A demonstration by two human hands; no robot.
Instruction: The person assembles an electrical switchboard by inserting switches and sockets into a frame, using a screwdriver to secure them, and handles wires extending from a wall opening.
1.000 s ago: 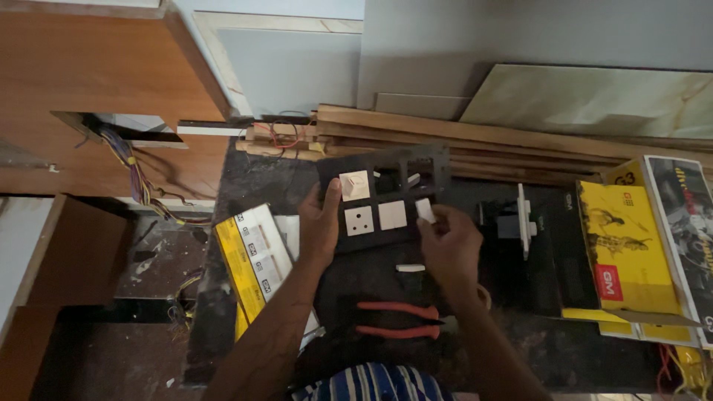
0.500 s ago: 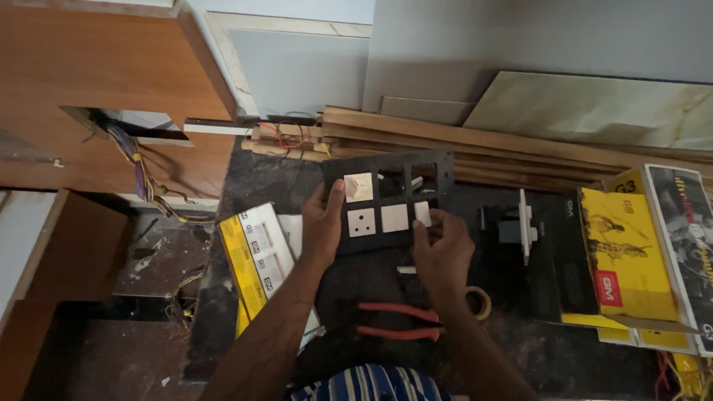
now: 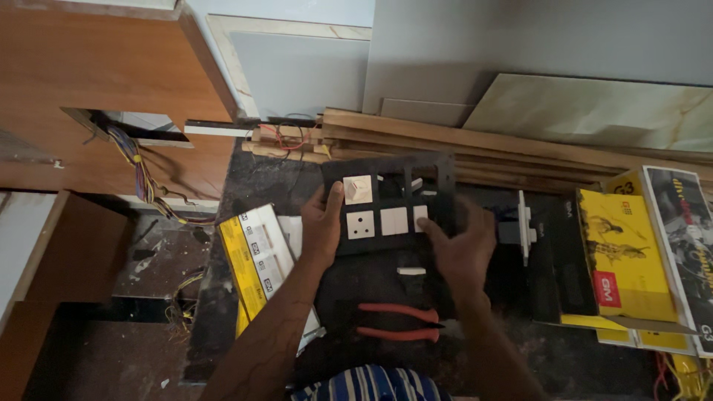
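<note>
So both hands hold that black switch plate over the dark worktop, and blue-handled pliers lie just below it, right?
Not quite: the pliers have red handles, not blue, as the head view shows. The rest holds: the left hand and right hand hold the black switch plate over the dark worktop.

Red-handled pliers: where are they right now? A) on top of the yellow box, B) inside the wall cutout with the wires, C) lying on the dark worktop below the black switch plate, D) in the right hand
C: the red-handled pliers lie on the dark worktop below the black switch plate, which the left hand and right hand hold.
</note>
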